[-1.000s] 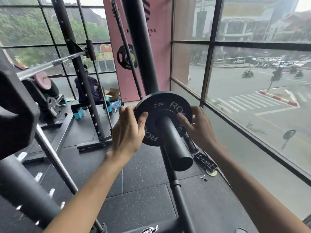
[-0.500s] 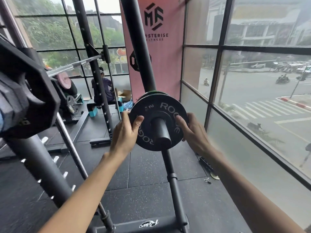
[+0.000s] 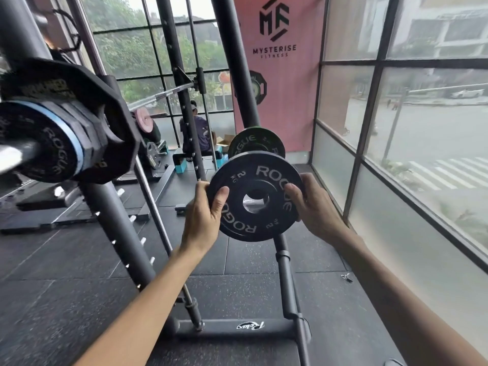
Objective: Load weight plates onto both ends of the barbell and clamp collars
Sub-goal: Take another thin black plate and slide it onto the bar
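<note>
Your left hand (image 3: 203, 220) and right hand (image 3: 317, 210) grip the small black plate (image 3: 266, 172) by opposite edges, fingers (image 3: 202, 188) curled round its rim. It stands upright in mid-air, face and hole axis toward you, right of the loaded barbell (image 3: 13, 154).

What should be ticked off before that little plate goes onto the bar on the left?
1. Grip: left hand and right hand hold the 2 kg plate at opposite edges: ok.
2. Plate's hole clear: light shows through it: ok.
3. Bare end on the barbell sleeve, beyond the blue-rimmed plate: ok.
4. Room there for a plate plus a collar: cannot tell, the end is blurred and cut off.
5. Hole lined up with the sleeve: not ok, the plate is well off to the right.
6. Collar within reach: cannot tell, none plainly visible.
</note>
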